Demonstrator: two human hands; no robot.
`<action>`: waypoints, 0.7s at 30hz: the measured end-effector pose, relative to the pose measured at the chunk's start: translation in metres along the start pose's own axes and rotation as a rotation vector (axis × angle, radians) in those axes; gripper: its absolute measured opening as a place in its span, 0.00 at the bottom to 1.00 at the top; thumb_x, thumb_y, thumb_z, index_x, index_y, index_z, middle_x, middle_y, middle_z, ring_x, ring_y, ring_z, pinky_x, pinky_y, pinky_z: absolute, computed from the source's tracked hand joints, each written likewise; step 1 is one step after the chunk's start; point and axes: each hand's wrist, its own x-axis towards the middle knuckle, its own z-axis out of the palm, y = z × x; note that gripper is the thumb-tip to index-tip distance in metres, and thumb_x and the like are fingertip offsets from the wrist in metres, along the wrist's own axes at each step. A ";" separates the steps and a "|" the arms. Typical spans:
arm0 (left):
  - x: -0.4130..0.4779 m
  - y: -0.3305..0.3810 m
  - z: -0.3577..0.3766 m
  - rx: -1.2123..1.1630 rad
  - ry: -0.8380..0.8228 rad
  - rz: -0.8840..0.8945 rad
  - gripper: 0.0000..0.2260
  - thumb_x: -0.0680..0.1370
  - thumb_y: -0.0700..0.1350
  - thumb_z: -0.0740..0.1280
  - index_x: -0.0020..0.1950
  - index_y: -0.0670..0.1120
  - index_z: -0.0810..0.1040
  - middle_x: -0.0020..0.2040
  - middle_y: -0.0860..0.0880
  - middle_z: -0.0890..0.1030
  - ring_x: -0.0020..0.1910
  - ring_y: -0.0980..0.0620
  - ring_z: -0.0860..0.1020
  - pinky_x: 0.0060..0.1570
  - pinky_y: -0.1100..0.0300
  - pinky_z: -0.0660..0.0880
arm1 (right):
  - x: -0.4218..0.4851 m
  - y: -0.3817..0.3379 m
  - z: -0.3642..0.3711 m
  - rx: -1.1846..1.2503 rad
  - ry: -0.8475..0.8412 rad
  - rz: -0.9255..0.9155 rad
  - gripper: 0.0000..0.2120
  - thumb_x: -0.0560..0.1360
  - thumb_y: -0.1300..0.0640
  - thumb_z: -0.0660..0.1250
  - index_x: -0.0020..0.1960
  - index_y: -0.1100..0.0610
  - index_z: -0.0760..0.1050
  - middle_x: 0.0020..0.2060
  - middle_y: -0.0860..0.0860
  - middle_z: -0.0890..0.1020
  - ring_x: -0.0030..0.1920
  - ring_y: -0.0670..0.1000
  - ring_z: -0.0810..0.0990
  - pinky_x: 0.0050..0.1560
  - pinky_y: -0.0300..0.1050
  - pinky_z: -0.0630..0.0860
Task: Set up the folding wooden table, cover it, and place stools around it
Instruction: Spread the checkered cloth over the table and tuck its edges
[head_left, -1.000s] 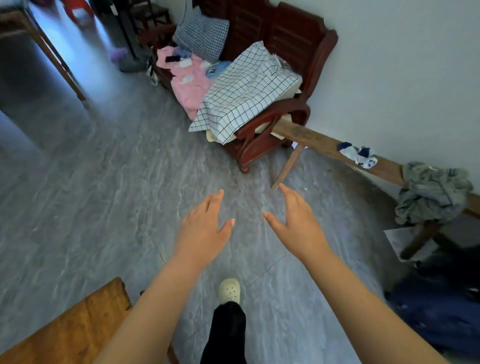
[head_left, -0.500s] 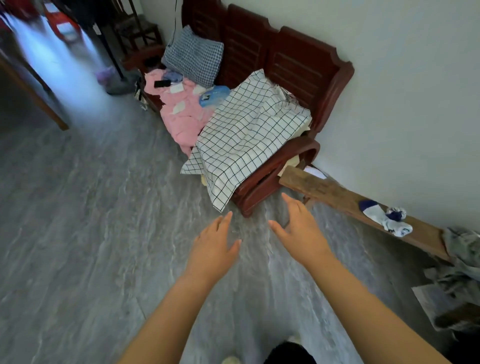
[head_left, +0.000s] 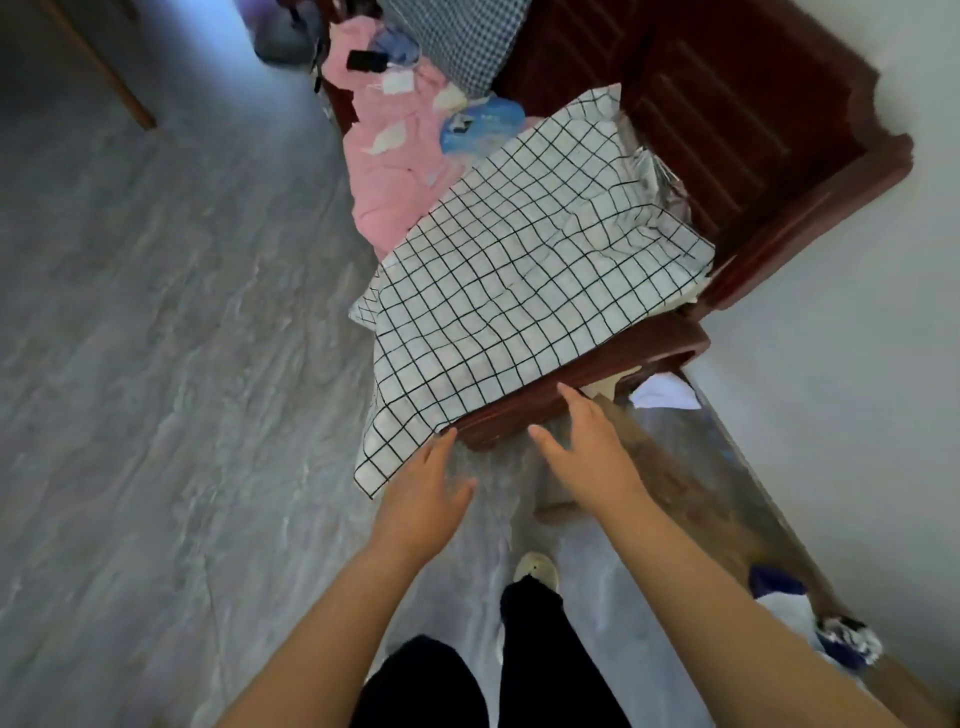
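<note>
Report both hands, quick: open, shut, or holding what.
Left hand: open, holding nothing, fingertips by the hanging corner of the checked cloth.
Right hand: open, holding nothing, fingers stretched toward the sofa armrest.

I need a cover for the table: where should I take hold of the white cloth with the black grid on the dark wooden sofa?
Pinch the loose lower corner of the white black-grid cloth, coming from the floor side: it hangs free past the dark red wooden armrest, just beyond the open left hand.
</note>
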 end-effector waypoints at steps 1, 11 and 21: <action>0.012 0.003 0.006 -0.065 -0.013 -0.034 0.28 0.79 0.51 0.62 0.76 0.50 0.57 0.75 0.50 0.62 0.73 0.52 0.61 0.69 0.58 0.59 | 0.018 0.006 -0.002 0.027 -0.022 0.022 0.32 0.77 0.46 0.63 0.76 0.55 0.55 0.73 0.53 0.63 0.73 0.52 0.60 0.70 0.46 0.59; 0.129 -0.004 0.093 -0.070 -0.012 -0.186 0.29 0.79 0.54 0.60 0.77 0.50 0.55 0.76 0.48 0.58 0.75 0.51 0.56 0.71 0.55 0.56 | 0.148 0.067 0.044 0.104 -0.142 0.153 0.31 0.77 0.47 0.63 0.75 0.54 0.57 0.73 0.53 0.63 0.72 0.51 0.62 0.70 0.48 0.62; 0.200 -0.019 0.148 0.186 0.194 0.044 0.25 0.71 0.44 0.70 0.67 0.42 0.71 0.62 0.42 0.74 0.62 0.41 0.72 0.61 0.46 0.69 | 0.202 0.110 0.076 0.420 0.141 0.315 0.27 0.77 0.53 0.65 0.72 0.48 0.59 0.68 0.52 0.67 0.60 0.48 0.74 0.57 0.46 0.76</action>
